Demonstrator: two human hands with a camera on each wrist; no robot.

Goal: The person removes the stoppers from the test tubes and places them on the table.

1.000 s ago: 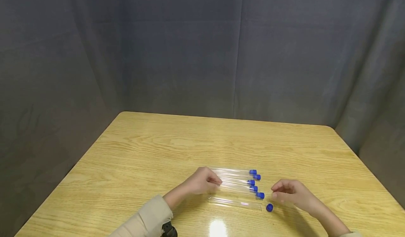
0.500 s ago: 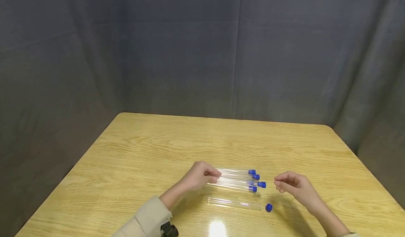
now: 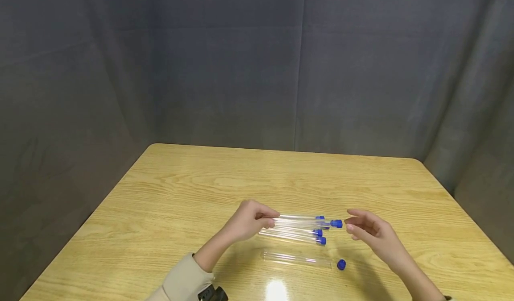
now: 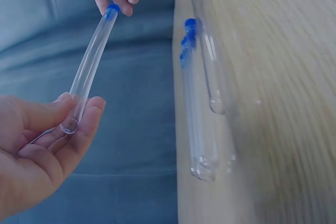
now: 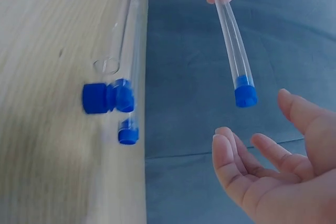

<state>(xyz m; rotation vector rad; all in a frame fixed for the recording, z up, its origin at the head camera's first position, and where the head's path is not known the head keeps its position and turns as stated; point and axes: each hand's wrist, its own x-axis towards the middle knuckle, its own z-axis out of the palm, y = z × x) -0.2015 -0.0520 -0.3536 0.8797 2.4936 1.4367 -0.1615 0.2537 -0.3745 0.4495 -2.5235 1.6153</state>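
The left hand pinches the clear capped tube near its rounded end, between thumb and fingers, raised over the tabletop with its blue cap pointing right. The right hand holds nothing; its fingers are loosely curved and well parted from the thumb, just beside that cap and apart from it. Below, more capped tubes lie side by side; their glass overlaps, so I can't be sure how each one sits. Nearer, an uncapped tube lies alone, a loose cap just right of its mouth.

To handle the raised tube well, I'd keep the left pinch light but steady, meet the cap squarely with right thumb and fingertips, and work along the tube's line, since sideways force could twist the slick glass loose.
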